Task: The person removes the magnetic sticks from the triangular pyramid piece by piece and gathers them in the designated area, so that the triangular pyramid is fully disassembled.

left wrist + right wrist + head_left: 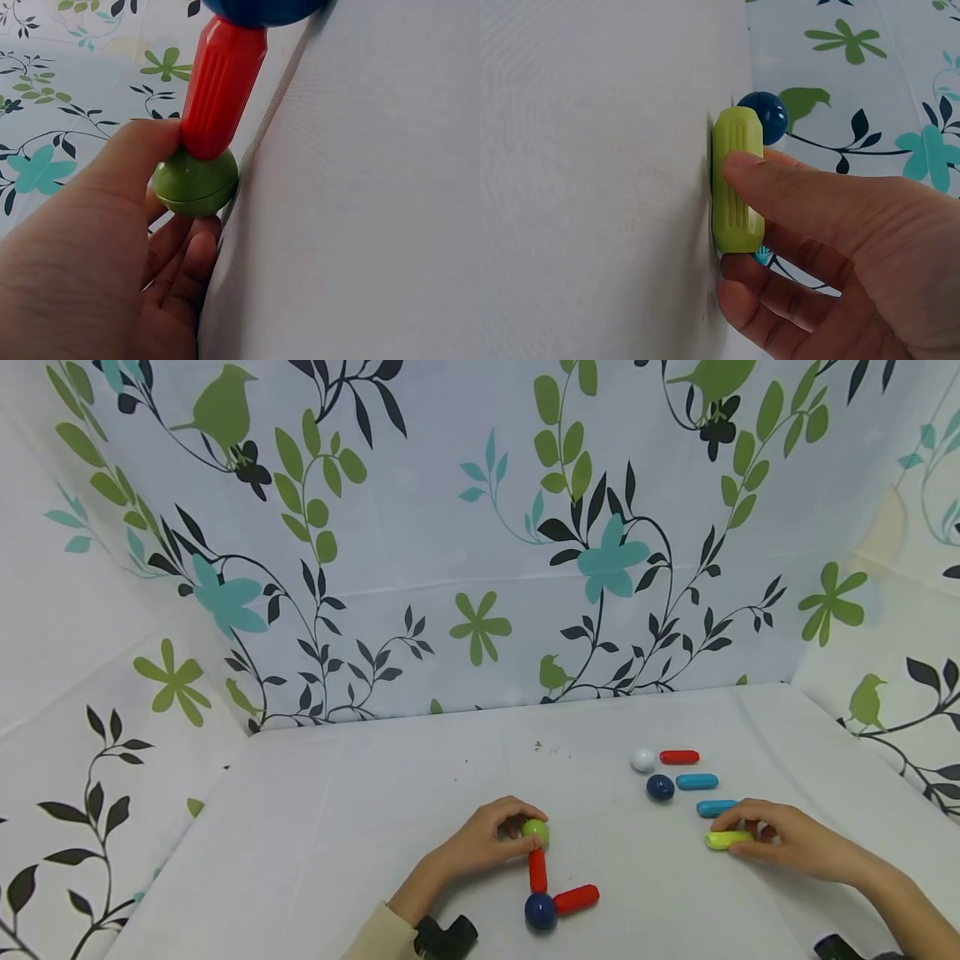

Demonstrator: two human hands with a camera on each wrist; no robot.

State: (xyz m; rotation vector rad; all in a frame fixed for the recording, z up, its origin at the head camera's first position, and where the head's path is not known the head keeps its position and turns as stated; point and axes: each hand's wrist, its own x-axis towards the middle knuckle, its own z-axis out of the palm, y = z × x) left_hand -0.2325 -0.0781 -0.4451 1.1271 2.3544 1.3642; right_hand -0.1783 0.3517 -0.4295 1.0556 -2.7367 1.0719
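My left hand (487, 837) holds a green ball (536, 833) between thumb and fingers. From that ball a red stick (537, 871) runs to a dark blue ball (541, 912), and a second red stick (577, 900) points off to the right from the blue one. In the left wrist view the green ball (196, 184) meets the end of the ridged red stick (223, 86). Farther right, my right hand (787, 841) pinches a yellow-green stick (729, 840) at the tabletop. The right wrist view shows the thumb across this stick (737, 210).
Beyond my right hand lie a white ball (642, 760), another dark blue ball (660, 788), a red stick (679, 757) and two blue sticks (697, 782), one partly behind the fingers. A white cloth covers the table (360, 827); a patterned curtain (420, 527) hangs behind.
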